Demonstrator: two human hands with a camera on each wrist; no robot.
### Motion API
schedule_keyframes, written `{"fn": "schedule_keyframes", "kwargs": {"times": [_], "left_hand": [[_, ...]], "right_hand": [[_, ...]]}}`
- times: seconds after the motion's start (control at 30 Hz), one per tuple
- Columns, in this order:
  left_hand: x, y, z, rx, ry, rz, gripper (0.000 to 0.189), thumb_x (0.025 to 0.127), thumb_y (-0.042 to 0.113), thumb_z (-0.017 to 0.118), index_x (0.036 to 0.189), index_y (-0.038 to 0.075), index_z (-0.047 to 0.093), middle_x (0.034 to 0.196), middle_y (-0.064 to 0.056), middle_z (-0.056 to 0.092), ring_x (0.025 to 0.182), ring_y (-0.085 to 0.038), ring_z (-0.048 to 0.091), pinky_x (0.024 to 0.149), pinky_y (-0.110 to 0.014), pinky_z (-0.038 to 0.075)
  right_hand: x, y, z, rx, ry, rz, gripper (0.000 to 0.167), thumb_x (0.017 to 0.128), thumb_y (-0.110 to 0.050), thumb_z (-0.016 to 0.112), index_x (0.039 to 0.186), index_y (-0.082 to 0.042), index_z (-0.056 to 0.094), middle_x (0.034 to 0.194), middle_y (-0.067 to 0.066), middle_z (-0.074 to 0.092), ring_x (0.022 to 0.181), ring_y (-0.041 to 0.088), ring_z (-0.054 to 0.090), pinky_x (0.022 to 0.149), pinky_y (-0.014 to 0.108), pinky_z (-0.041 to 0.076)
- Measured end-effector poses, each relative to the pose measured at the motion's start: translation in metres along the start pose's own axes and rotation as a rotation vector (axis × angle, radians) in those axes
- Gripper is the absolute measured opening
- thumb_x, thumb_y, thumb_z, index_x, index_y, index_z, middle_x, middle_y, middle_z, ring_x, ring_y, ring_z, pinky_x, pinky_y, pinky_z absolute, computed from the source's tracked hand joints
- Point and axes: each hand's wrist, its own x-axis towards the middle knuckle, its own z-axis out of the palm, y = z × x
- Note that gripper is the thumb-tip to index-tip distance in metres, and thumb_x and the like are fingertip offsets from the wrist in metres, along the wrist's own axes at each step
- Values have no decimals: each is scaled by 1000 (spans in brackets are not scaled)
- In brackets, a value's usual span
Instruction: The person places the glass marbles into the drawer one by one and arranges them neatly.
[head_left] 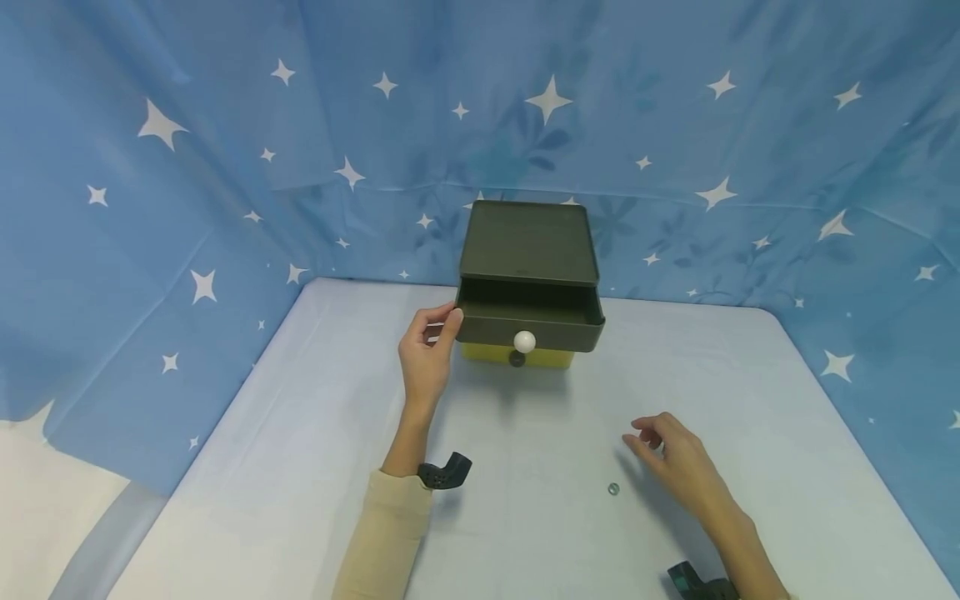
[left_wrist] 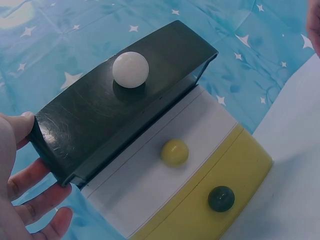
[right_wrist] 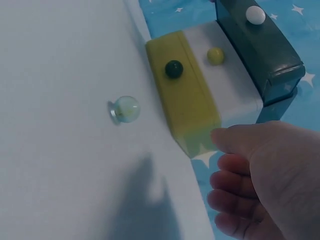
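Note:
A small drawer cabinet [head_left: 530, 242] stands at the back of the table. Its dark green top drawer [head_left: 491, 331] with a white knob [head_left: 524, 342] is pulled out, and no contents show inside. My left hand [head_left: 426, 354] grips the left front corner of that drawer, thumb and fingers on either side of its wall. Below it, the left wrist view shows a white drawer [left_wrist: 135, 172] with a yellow knob and a yellow one [left_wrist: 245, 165] with a green knob. My right hand [head_left: 678, 462] hovers, fingers loosely bent and holding nothing, near a small clear marble [right_wrist: 127, 109] on the table.
A white cloth covers the table [head_left: 300, 467]. Behind and at the sides hangs a blue curtain [head_left: 420, 142] with white stars, close behind the cabinet. Dark wrist straps [head_left: 446, 472] sit on both forearms.

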Motion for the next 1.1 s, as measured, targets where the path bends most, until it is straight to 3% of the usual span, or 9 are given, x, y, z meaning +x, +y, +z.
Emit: {"fn": "schedule_keyframes", "kwargs": {"times": [0.23, 0.47, 0.8, 1.1], "left_hand": [[1, 0, 2, -9, -4, -6, 24, 93, 29, 73, 109, 11, 73, 106, -7, 74, 85, -12, 66, 65, -19, 50], [0, 0, 1, -3, -2, -8, 24, 93, 29, 73, 110, 12, 73, 106, -7, 74, 87, -17, 66, 66, -21, 51], [1, 0, 0, 6, -6, 5, 25, 94, 30, 72, 111, 11, 73, 107, -7, 74, 86, -9, 65, 67, -20, 51], [-1, -1, 0, -16, -4, 10, 24, 94, 25, 72, 111, 8, 73, 107, -11, 72, 88, -24, 65, 67, -18, 49]], "right_hand": [[-12, 2, 4, 2, -70, 6, 27, 90, -24, 76, 106, -4, 70, 86, -4, 62, 79, 10, 57, 66, 23, 51], [-20, 2, 7, -8, -115, -6, 28, 87, -28, 78, 103, -6, 70, 90, -3, 66, 83, 13, 62, 73, 30, 56], [-25, 0, 9, 7, -181, -3, 33, 87, -39, 77, 102, -11, 71, 90, -9, 63, 82, 4, 58, 73, 25, 54], [-29, -6, 8, 44, -204, -24, 30, 84, -40, 79, 96, -14, 71, 88, -11, 62, 81, 1, 57, 73, 24, 54]]}}
